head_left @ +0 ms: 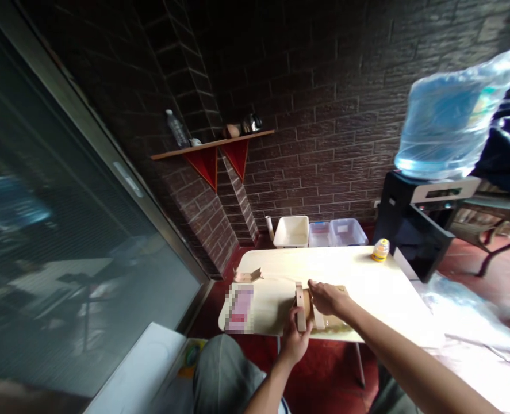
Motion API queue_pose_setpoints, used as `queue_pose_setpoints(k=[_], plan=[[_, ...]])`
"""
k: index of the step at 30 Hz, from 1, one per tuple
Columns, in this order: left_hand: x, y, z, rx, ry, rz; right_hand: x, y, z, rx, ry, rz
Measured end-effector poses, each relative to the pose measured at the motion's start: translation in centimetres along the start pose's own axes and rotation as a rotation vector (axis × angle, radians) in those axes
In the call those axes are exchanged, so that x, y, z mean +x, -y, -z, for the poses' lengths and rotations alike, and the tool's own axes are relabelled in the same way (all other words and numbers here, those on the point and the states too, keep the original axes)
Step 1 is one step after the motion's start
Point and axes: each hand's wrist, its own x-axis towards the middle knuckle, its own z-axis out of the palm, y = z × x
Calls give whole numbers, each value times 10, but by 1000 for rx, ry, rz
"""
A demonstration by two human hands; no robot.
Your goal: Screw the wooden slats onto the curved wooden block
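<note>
From where I stand, the left hand (296, 340) has its grip closed around the near part of a wooden bar (300, 305), thumb on one side and fingers on the other. The bar is at that grip, over the near edge of the surface (280, 267), its far end sticking out beyond the fingers. The right hand (329, 298) is just to the right, fingers bent over the far side of the work; whether its grip pinches anything or only presses, I cannot tell from here.

Between the two grips is a brown piece (308, 302), with a pale strip (319, 318) just below the right hand. I would keep the left grip firm and low so the bar cannot twist, and let the right fingers bear gently and evenly. With the work so close to the near edge, moving both hands a little farther in would, I think, give steadier support. The small wooden part (246, 276), well left of and beyond the left grip, seems safely out of the way, as does the yellow-capped jar (380, 250), beyond and right of the right hand.
</note>
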Motion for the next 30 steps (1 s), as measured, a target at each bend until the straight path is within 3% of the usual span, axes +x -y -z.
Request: queue_pose_setpoints(k=[6, 10, 15, 22, 30], plan=[[2, -11, -3, -45, 51, 139, -8, -13, 10, 51, 28, -128], [2, -15, -3, -68, 57, 163, -10, -10, 19, 55, 57, -153], [2, -18, 0, -86, 17, 109, -6, -2, 23, 52, 110, -169], [3, -4, -5, -51, -24, -5, -15, 2, 21, 38, 128, -127], [10, 8, -7, 35, -81, -134, -7, -13, 16, -34, 159, -48]])
